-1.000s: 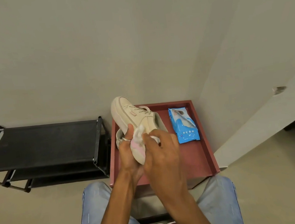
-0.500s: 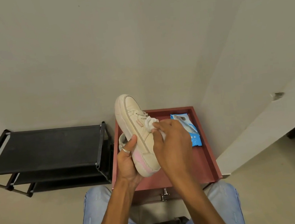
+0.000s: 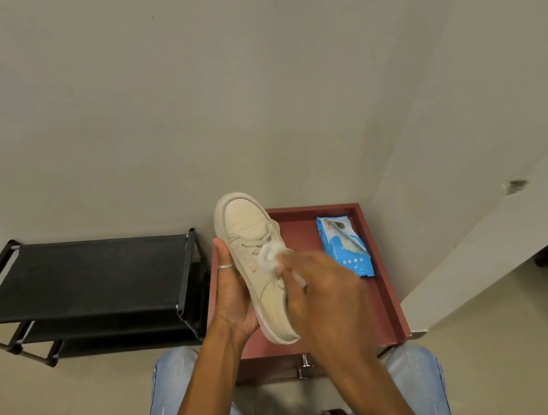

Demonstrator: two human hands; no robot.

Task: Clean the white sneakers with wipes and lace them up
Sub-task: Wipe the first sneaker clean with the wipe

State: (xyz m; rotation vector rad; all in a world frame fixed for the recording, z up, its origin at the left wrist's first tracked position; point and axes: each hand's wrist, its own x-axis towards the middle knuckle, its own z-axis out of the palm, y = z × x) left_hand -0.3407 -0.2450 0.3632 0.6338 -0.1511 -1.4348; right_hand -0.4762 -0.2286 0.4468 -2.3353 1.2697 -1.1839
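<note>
Both hands meet at one white sneaker (image 3: 245,221), held in the air above the left part of a red worktop (image 3: 383,283). At far left a black shoe rack (image 3: 81,276) stands on the floor against the wall, its right posts just beside the worktop's left edge.

Next comes the left hand (image 3: 233,298). It grips the sneaker from the sole side with the palm under the heel end. One digit lies straight up along the sole edge and wears a thin ring (image 3: 225,266); the other fingers are hidden behind the shoe.

The sneaker's toe points away from the person, toward the wall, and its heel is nearest them. It is tilted so the upper and the laces (image 3: 254,240) face up and to the right.

A crumpled white wipe (image 3: 268,259) is pressed against the upper just beside the laces; it is blurred. The right hand (image 3: 324,290), also blurred, reaches in from the right with its fingertips bunched on the wipe, and it covers the sneaker's opening.

Further right, a blue pack of wipes (image 3: 344,247) lies flat on the back of the worktop, apart from the sneaker and near the right rim. Blue jeans (image 3: 171,392) show at the bottom, a knee on either side of the worktop's front.
</note>
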